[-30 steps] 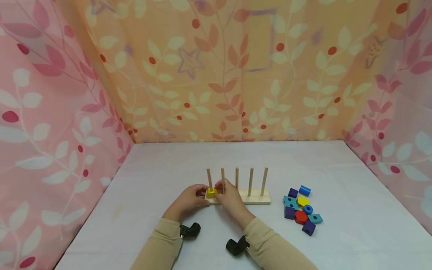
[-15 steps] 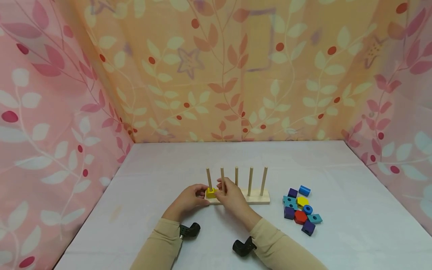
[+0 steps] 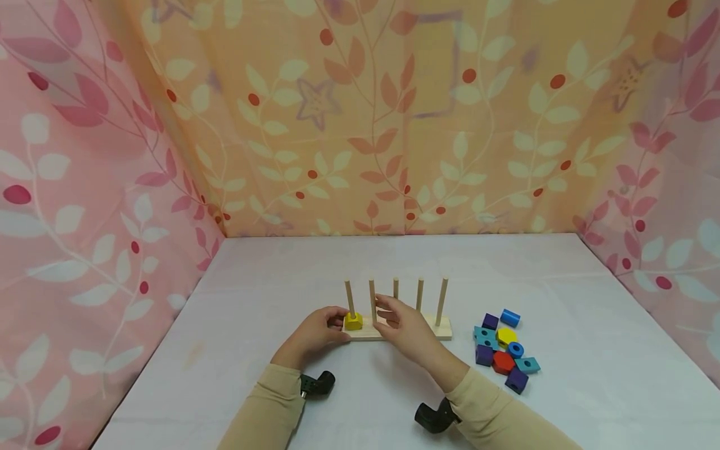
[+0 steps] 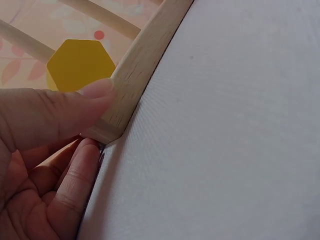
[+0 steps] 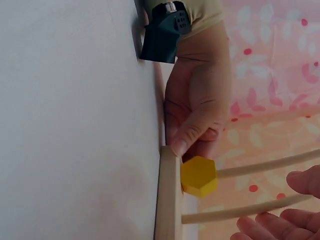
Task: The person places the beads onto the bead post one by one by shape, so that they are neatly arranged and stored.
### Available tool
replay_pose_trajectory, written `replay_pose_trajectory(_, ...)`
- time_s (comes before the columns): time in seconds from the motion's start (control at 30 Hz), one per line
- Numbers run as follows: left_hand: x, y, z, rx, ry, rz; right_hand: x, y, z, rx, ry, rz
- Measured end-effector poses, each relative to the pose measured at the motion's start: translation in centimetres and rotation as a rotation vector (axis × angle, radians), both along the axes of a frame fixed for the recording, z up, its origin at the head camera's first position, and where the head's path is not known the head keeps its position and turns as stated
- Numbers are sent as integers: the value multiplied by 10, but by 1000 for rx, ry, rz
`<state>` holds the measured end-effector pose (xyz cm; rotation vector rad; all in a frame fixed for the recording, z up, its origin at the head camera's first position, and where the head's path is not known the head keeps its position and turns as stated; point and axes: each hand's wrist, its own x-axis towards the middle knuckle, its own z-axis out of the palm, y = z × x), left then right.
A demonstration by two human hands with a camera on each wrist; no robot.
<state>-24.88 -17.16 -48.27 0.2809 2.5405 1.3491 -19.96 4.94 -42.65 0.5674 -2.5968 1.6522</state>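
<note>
A pale wooden peg board (image 3: 365,334) with several upright pegs stands on the table in the head view. A yellow hexagonal block (image 3: 353,322) sits at the bottom of its leftmost peg. My left hand (image 3: 315,334) grips the board's left end; in the left wrist view the thumb lies on the base's long edge (image 4: 135,80) beside the yellow block (image 4: 80,65), with other fingers curled at the end. My right hand (image 3: 409,331) holds nothing, its thumb and fingers parted near the second peg (image 3: 372,300). The right wrist view shows its fingertips (image 5: 272,225) close to a peg.
To the right of the board lies a loose group of blocks: a blue cylinder (image 3: 510,317), a yellow hexagon (image 3: 507,338), a red hexagon (image 3: 503,362), a blue ring (image 3: 515,350), plus several purple and teal pieces. Patterned cloth (image 3: 394,125) encloses the table's back and sides.
My right hand has come off the yellow block and moved right, its fingers opening. The left hand keeps its grip on the board's end, and the block stays on the leftmost peg.
</note>
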Motion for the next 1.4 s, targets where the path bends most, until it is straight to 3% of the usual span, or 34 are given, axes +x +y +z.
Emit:
replay_pose_trajectory(0.33,-3,0,-2,0,13,-6,5,48,15,37,-60,-31)
replay_pose_trajectory(0.67,-3,2,-1,-27,11,-4,11,125,26,183,4,-71)
replay_pose_trajectory(0.83,-2,0,-4,-36,17,3,18,156,20,274,-79,-118)
replay_pose_trajectory(1.03,-1,-1,-8,-26,5,18,28,181,5,326,-203,-107)
replay_pose_trajectory(1.4,-2,0,-4,-55,31,16,34,201,-8,596,-172,-155)
